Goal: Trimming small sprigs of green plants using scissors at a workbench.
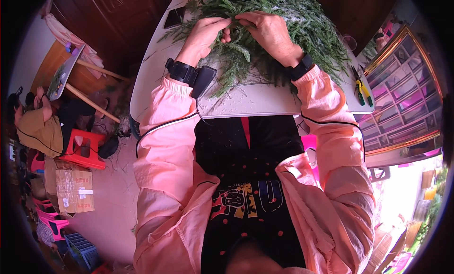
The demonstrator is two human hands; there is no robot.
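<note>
A large heap of green pine sprigs (302,23), some dusted with white, lies across the far part of the white table (265,103). My left hand (204,37) is closed in a pinch at the near left of the heap, thumb against curled fingers. Close to its right, my right hand (273,35) also pinches, its fingertips nearly meeting the left ones. Both grip thin pine greenery between them; the exact piece at the fingertips is too small to see. Loose needles and twig bits are scattered on the tabletop below the hands.
A black phone (174,17) lies at the table's far left corner. Yellow-and-green-handled pliers (362,91) rest at the right edge. A small black box (204,80) is wired by my left wrist. Leftward are a seated person (40,132), a red stool (84,150) and a carton (74,191).
</note>
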